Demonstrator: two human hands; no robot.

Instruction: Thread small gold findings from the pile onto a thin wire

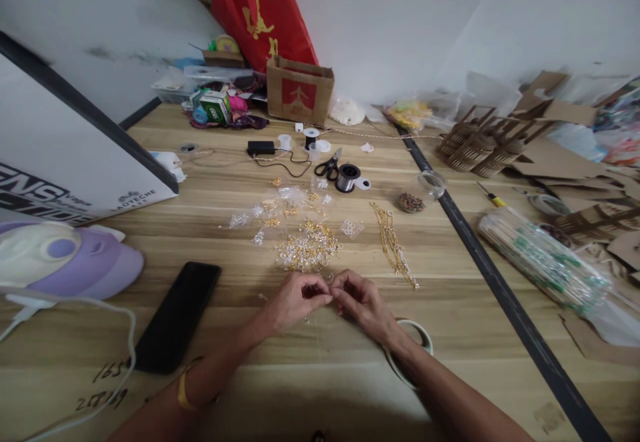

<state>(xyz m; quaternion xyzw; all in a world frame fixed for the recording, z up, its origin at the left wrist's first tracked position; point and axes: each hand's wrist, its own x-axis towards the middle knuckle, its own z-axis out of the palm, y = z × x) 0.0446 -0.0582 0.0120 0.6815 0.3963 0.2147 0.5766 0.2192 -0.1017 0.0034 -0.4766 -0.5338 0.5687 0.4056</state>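
My left hand [295, 299] and my right hand [363, 302] meet fingertip to fingertip just above the wooden table [240, 362], pinching something tiny between them; it is too small to make out. Right beyond my fingers lies a pile of small gold and silver jewellery findings [306, 247]. Several finished gold chains [393, 245] lie to the right of the pile. A roll of tape [407, 352] sits under my right wrist.
A black phone [176, 325] lies at the left, a purple and white device [60, 259] beyond it. Scissors [329, 165], a wire spool [347, 177], a bead dish [411, 202], a brown paper bag [299, 90] and a bagged stick bundle [543, 259] stand farther off.
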